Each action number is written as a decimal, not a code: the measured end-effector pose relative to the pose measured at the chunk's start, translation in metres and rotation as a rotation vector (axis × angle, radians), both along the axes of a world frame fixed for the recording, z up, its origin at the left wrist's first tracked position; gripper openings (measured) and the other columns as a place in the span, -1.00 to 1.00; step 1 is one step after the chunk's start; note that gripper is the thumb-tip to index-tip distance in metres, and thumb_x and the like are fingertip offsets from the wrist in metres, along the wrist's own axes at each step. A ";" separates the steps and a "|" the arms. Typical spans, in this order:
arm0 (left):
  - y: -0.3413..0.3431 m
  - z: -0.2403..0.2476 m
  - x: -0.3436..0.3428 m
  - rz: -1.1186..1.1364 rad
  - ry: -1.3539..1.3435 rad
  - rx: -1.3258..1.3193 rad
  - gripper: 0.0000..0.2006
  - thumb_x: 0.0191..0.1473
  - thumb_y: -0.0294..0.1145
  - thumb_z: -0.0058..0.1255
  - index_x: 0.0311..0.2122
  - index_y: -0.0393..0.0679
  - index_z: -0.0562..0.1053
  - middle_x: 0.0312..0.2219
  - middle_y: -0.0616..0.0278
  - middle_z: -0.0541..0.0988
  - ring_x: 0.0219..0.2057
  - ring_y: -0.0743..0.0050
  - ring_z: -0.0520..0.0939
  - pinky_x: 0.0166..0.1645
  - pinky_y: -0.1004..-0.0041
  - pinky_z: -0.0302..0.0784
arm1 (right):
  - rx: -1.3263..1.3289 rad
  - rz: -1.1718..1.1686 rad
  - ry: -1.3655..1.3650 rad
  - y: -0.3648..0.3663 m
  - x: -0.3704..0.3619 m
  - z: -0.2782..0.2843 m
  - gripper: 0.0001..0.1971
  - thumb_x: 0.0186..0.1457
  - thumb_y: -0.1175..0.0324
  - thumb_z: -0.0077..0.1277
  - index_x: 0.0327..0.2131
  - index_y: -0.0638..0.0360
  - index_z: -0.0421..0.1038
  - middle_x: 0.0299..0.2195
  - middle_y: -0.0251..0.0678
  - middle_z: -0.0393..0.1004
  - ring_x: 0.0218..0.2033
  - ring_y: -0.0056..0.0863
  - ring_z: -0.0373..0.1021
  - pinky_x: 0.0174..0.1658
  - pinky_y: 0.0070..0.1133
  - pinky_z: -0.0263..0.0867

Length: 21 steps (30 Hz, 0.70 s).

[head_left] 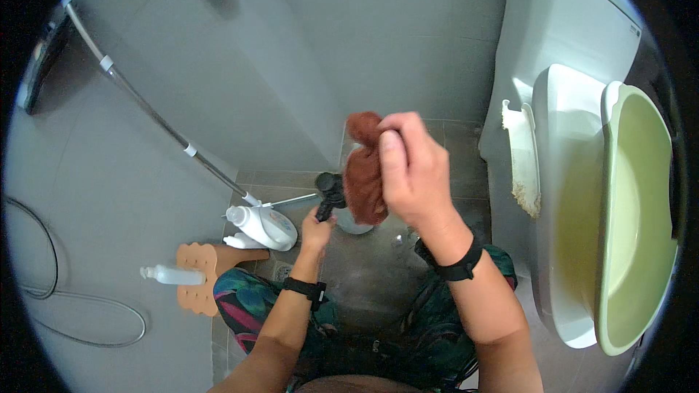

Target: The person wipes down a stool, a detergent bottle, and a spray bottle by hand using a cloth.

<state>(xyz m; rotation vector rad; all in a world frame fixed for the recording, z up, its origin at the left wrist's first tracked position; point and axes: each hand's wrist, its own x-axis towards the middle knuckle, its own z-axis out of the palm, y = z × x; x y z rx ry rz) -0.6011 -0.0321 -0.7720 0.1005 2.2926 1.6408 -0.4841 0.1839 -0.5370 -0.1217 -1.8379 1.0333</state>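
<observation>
My right hand (415, 167) is raised in front of me, its fingers pinched on a bunched reddish-brown cloth (366, 178) that hangs down beside them. Lower and to the left, my left hand (317, 233) is wrapped round the handle of a black tool with a rounded head (330, 188); its exact kind is not clear. The cloth hangs just right of the tool's head. Behind the two, a pale round thing (355, 224) shows in part near the floor. A thin metal rod (293, 199) ends near the black head, and I cannot tell if they touch.
At right, a green basin (637, 225) rests over the white toilet (564, 22), beside a stained white strip (523, 160). Left are a white jug (266, 227), an orange stool (198, 251) with a clear bottle (178, 275), a leaning metal pole (153, 110) and a hose (109, 303).
</observation>
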 end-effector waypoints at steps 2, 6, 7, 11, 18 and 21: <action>-0.020 0.012 -0.004 0.125 -0.093 0.038 -0.90 0.04 -0.56 0.09 -0.30 -0.17 0.46 -0.53 0.37 0.47 -0.51 0.58 0.44 -0.40 0.49 0.33 | -0.082 -0.018 -0.023 0.004 -0.001 0.001 -0.85 0.22 0.32 -0.13 -0.31 0.18 0.36 -0.44 -0.07 0.48 -0.42 -0.04 0.47 -0.36 -0.34 0.37; -0.056 -0.001 -0.014 0.206 -0.056 0.116 -0.87 0.01 -0.56 0.12 -0.32 -0.20 0.41 -0.53 0.34 0.47 -0.51 0.54 0.45 -0.38 0.45 0.34 | -0.283 -0.018 -0.046 0.004 -0.009 0.004 -0.76 0.28 0.27 -0.21 -0.28 0.24 0.37 -0.45 -0.04 0.47 -0.40 -0.18 0.46 -0.28 -0.39 0.34; -0.061 -0.008 -0.017 0.217 -0.051 0.109 -0.85 0.01 -0.55 0.13 -0.30 -0.21 0.41 -0.53 0.34 0.47 -0.51 0.54 0.45 -0.37 0.46 0.34 | -0.340 -0.002 -0.054 0.004 -0.011 0.004 -0.74 0.29 0.26 -0.23 -0.28 0.25 0.37 -0.44 -0.05 0.47 -0.39 -0.25 0.45 -0.26 -0.40 0.33; -0.071 -0.014 -0.021 0.303 0.032 -0.067 -0.62 -0.01 -0.48 0.20 -0.08 -0.27 0.36 -0.32 0.18 0.48 -0.35 0.40 0.48 -0.22 0.36 0.41 | -0.752 0.404 0.027 0.012 -0.025 -0.009 -0.68 0.32 0.19 -0.32 -0.21 0.22 0.36 -0.35 -0.27 0.46 -0.29 -0.55 0.37 -0.17 -0.57 0.31; -0.028 0.098 0.040 0.139 0.542 -0.133 -0.31 -0.03 -0.23 0.27 0.16 -0.24 0.25 0.07 -0.03 0.31 0.06 0.13 0.39 0.17 0.25 0.27 | -1.301 0.868 -0.186 -0.003 -0.014 0.004 -0.63 0.27 0.15 -0.26 -0.07 0.23 0.35 -0.14 -0.09 0.52 -0.29 -0.31 0.47 -0.20 -0.40 0.42; 0.003 0.153 0.062 -0.162 0.026 0.469 -0.47 0.14 -0.09 0.10 0.11 -0.17 0.32 0.06 0.08 0.37 0.05 0.27 0.40 0.11 0.26 0.32 | -1.232 0.825 -0.227 -0.027 -0.013 0.009 -0.62 0.27 0.15 -0.24 -0.07 0.26 0.35 -0.15 -0.10 0.52 -0.28 -0.32 0.47 -0.18 -0.41 0.42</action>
